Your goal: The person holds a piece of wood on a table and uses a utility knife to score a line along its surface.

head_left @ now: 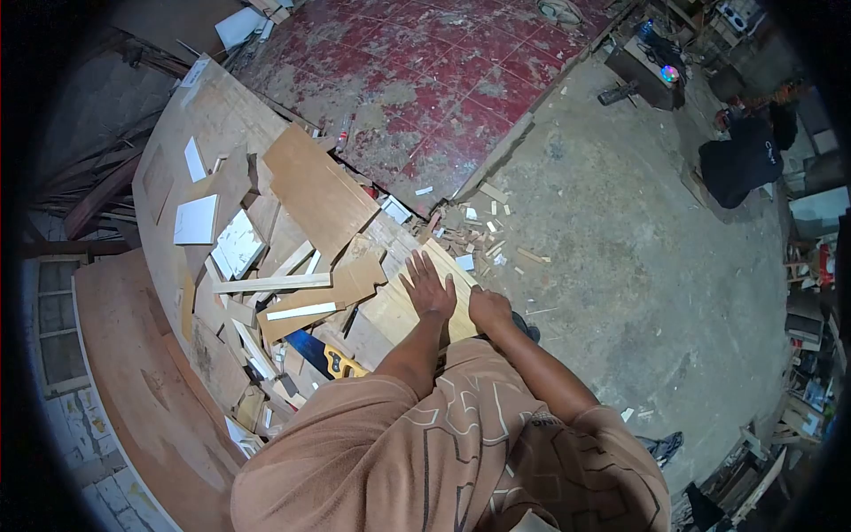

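Note:
My left hand [429, 289] lies flat with its fingers spread on a pale wooden board [383, 312], pressing against its surface. Close beside it, my right hand [490, 310] is closed at the board's right edge; whatever is inside its fingers is hidden. Left of my left forearm rests a handsaw [312, 350] with a dark blue blade and a yellow handle, untouched. A brown cardboard-like panel [330, 300] with a white strip [301, 311] on it lies just past the saw.
The workbench [232, 106] on the left carries a brown panel [319, 191], white boards [196, 220] and several wood strips. Wood offcuts [479, 232] litter the concrete floor [612, 257] beyond my hands. Red tiles [443, 62] cover the floor ahead. A black cloth [740, 164] hangs at right.

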The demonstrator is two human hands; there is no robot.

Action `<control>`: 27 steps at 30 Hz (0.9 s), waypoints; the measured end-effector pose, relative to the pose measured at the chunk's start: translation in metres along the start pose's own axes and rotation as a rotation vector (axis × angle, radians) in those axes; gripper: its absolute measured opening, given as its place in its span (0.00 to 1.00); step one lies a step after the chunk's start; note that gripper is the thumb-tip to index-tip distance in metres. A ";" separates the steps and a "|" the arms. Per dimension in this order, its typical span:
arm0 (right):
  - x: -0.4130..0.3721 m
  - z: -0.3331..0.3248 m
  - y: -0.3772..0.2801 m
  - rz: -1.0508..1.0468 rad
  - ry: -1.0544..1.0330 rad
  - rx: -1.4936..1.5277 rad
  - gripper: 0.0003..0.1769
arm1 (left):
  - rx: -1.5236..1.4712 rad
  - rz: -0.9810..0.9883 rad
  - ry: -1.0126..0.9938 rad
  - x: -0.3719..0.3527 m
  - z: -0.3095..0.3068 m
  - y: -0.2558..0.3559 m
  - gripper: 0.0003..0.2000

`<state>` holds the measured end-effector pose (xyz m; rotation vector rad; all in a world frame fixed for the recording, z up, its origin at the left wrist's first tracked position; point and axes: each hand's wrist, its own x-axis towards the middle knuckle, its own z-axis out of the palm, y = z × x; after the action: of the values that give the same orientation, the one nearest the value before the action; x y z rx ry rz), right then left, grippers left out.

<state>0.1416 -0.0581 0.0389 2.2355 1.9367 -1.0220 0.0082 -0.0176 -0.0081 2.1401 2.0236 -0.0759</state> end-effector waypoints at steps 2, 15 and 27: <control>0.006 0.005 0.000 -0.026 0.016 0.004 0.13 | -0.001 -0.036 -0.017 0.000 -0.003 0.001 0.40; -0.011 0.000 0.000 0.160 -0.152 0.069 0.14 | -0.002 -0.042 -0.029 0.004 -0.002 0.000 0.40; -0.058 -0.058 0.002 0.181 -0.254 0.104 0.14 | -0.032 -0.057 -0.036 0.004 -0.005 0.002 0.40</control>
<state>0.1688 -0.0860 0.1113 2.1565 1.5833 -1.3301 0.0102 -0.0127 -0.0040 2.0467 2.0518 -0.0890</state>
